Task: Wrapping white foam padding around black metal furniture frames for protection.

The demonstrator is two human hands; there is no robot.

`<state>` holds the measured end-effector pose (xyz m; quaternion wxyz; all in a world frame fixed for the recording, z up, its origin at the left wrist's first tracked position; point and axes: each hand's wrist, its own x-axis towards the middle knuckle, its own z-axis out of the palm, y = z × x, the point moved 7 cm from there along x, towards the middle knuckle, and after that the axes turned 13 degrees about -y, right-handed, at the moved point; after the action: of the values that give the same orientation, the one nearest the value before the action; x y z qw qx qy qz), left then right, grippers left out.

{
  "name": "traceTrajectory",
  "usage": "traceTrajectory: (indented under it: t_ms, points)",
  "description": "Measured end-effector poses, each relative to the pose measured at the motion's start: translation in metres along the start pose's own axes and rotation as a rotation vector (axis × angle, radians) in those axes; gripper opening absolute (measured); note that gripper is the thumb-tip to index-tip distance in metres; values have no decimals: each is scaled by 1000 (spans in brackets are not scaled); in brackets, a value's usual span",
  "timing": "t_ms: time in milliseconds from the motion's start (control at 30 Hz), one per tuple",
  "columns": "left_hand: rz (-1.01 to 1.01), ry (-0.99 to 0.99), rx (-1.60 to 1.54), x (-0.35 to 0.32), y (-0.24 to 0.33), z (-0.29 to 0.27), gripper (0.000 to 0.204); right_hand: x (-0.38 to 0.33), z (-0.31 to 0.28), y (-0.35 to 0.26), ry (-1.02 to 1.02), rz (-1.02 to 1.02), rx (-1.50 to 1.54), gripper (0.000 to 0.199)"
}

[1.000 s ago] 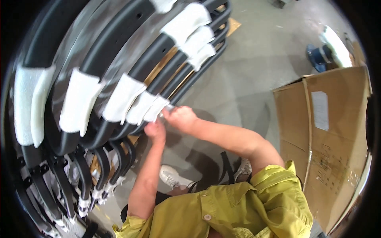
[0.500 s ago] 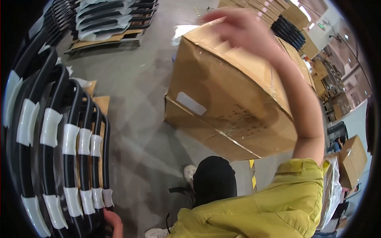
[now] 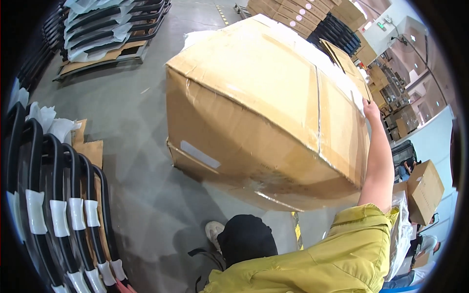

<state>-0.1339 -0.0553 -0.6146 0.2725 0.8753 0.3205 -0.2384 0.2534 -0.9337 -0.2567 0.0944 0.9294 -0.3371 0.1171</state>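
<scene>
A large brown cardboard carton (image 3: pixel 244 132) with clear tape and a pale label stands in front of me. My right hand (image 3: pixel 372 110) is closed at the carton's far right edge, beside a white strip (image 3: pixel 354 90) along its top. A small dark bit shows at the fingers; what it belongs to is too small to name. At the lower left, my left hand (image 3: pixel 124 288) is at the outermost black tube frame (image 3: pixel 108 219) of a stack. The picture's edge cuts that hand off, hiding its grip. White foam sleeves (image 3: pixel 92 213) wrap the tubes.
More black frames with white wrapping (image 3: pixel 100 29) lie on a pallet (image 3: pixel 100 66) at the far left. Stacked cartons (image 3: pixel 288 14) stand at the back. An open carton (image 3: pixel 425 190) and people (image 3: pixel 427 244) are at the right. Yellow-black floor tape (image 3: pixel 297 229) runs beneath the large carton.
My right hand has gone from a blurred sweep above the carton's top to its far right edge. My left hand sits lower, mostly out of the picture. The whole view has shifted.
</scene>
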Motion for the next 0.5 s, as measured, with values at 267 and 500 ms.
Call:
traceTrajectory:
  t_ms: [267,500]
  points:
    - [665,-39,450,-13,110,-14,26,19,6,24,-45,155,160,52]
    - [1026,168,162,-20,162,-27,25,94,-150,-16,-30,-694,1530,32]
